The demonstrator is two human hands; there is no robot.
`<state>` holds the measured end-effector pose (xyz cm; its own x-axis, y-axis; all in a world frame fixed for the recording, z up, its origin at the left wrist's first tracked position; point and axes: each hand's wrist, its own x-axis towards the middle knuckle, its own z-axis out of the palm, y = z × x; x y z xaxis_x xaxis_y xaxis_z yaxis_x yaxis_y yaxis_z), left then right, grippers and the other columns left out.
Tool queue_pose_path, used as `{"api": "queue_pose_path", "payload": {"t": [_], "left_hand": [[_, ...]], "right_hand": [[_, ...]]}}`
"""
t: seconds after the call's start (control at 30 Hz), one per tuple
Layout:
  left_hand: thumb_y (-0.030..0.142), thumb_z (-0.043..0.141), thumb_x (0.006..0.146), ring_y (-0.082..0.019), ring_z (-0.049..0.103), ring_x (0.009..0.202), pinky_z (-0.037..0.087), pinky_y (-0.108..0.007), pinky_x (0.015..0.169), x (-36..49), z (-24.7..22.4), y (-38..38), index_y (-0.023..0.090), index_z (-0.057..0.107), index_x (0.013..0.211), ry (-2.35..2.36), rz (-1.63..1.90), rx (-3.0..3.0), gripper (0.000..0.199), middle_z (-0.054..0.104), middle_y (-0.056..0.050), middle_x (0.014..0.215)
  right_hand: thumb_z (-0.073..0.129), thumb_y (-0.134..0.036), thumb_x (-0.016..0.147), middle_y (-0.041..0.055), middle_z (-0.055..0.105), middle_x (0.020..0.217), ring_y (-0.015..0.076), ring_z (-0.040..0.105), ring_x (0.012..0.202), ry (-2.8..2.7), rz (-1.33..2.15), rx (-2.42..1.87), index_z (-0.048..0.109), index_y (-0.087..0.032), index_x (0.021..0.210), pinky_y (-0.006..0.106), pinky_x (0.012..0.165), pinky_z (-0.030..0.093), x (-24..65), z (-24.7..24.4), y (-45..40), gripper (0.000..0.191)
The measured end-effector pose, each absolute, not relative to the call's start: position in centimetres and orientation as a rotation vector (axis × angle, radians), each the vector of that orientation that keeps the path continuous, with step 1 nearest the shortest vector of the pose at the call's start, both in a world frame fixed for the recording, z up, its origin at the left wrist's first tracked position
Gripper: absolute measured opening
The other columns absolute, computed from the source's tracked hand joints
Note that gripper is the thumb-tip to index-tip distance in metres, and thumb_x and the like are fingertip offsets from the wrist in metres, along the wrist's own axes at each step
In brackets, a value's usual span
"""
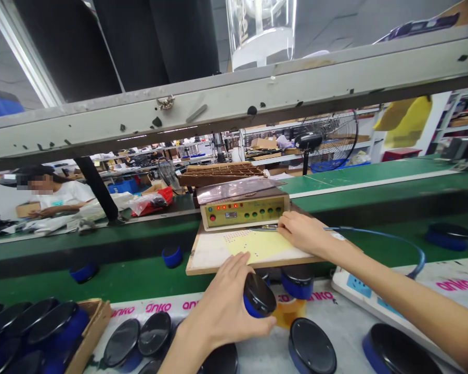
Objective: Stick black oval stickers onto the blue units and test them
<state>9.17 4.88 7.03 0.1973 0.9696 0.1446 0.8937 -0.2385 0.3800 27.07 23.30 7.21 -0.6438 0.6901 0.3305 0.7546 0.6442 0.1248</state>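
Observation:
My left hand (226, 306) is closed around a round blue container with a glossy black lid (259, 295), held tilted above the bench. Its fingertips reach toward the front edge of a wooden board (210, 254). Over that board, my right hand (302, 232) grips a thin pen-like tool (271, 227), its tip pointing left. A blue tube (390, 243) runs off to the right from that hand. On the board lies a yellow sheet (263, 246) with rows of small dots. Behind it stands a control box (244, 212) with red lit digits and several green buttons.
More black-lidded containers (312, 345) stand on the bench, and several fill a cardboard box (97, 322) at left. Others sit on the green conveyor (140, 280). A white power strip (359, 291) lies at right. A metal shelf beam (203, 111) crosses overhead. A person (62, 195) sits beyond.

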Motion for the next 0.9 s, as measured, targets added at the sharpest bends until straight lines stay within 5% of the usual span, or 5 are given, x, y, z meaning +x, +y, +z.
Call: {"api": "queue_pose_path", "payload": {"t": [0.23,0.5,0.9], "left_hand": [[0.038,0.073,0.06,-0.03,0.025,0.138,0.022,-0.046,0.116,9.3,6.5,4.9,0.007,0.051,0.118,1.815,0.553,2.27,0.069,0.032,-0.021,0.147],[0.037,0.072,0.06,-0.03,0.027,0.138,0.023,-0.048,0.115,9.3,6.4,4.9,0.009,0.051,0.116,1.803,0.57,2.283,0.066,0.035,-0.021,0.145],[0.035,0.072,0.06,-0.03,0.026,0.138,0.023,-0.046,0.115,9.1,6.4,4.8,0.007,0.051,0.117,1.779,0.583,2.297,0.067,0.035,-0.02,0.145]], "right_hand": [[0.054,-0.029,0.093,0.0027,0.064,0.091,0.0149,0.062,0.08,-2.621,-0.191,-1.125,0.062,-0.014,0.094,0.034,0.073,0.053,27.4,6.5,23.8,0.017],[0.054,-0.025,0.092,0.0047,0.063,0.103,0.0176,0.06,0.093,-2.678,0.016,-0.82,0.062,-0.016,0.099,0.039,0.083,0.05,24.7,6.3,23.3,0.014],[0.055,-0.029,0.092,0.0056,0.062,0.105,0.0176,0.061,0.09,-2.558,0.16,-0.978,0.061,-0.015,0.104,0.038,0.079,0.052,22.0,5.4,23.9,0.019]]}}
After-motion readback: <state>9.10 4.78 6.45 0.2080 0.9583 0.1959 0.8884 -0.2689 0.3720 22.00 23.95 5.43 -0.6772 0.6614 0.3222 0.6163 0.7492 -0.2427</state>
